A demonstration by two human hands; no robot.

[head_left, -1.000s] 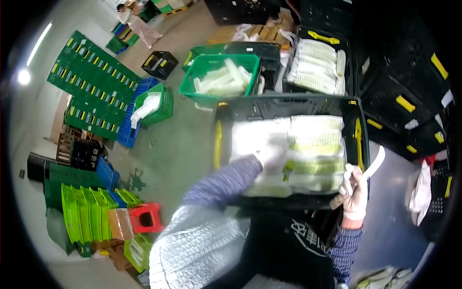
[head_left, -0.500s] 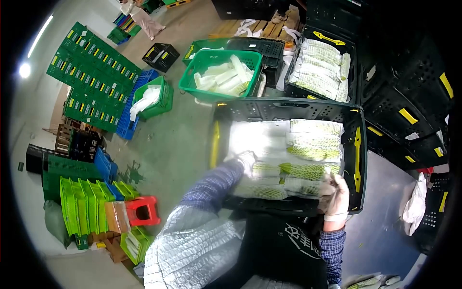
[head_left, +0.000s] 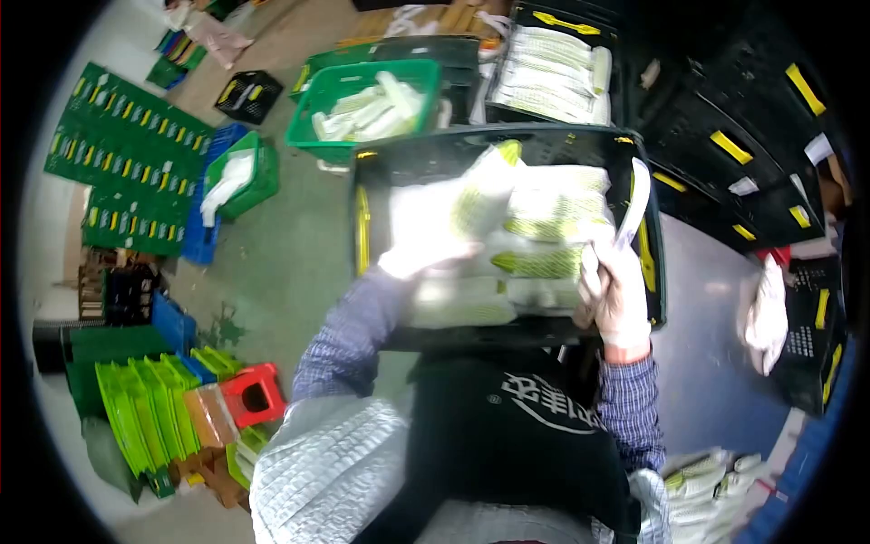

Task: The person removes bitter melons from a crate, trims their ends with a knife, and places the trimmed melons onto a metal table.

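A black crate with yellow handles holds rows of pale green vegetables in white netting. My gloved left hand, blurred and lit by glare, grips the lower end of a wrapped vegetable, which is raised at a tilt over the crate's left half. On the right side, my gloved right hand is closed around a thin, curved white strip that sticks up beside the crate's right handle. The fingertips of this hand are near the ends of the packed rows.
Beyond the crate stand a green basket of white-wrapped pieces and another filled black crate. Black crates are stacked at right. Green crates, a red stool and a person in pale clothing are at left.
My left hand has lifted a wrapped vegetable that now tilts above the rows. The white strip now stands up from my right hand. The view has shifted, moving the crate up and left.
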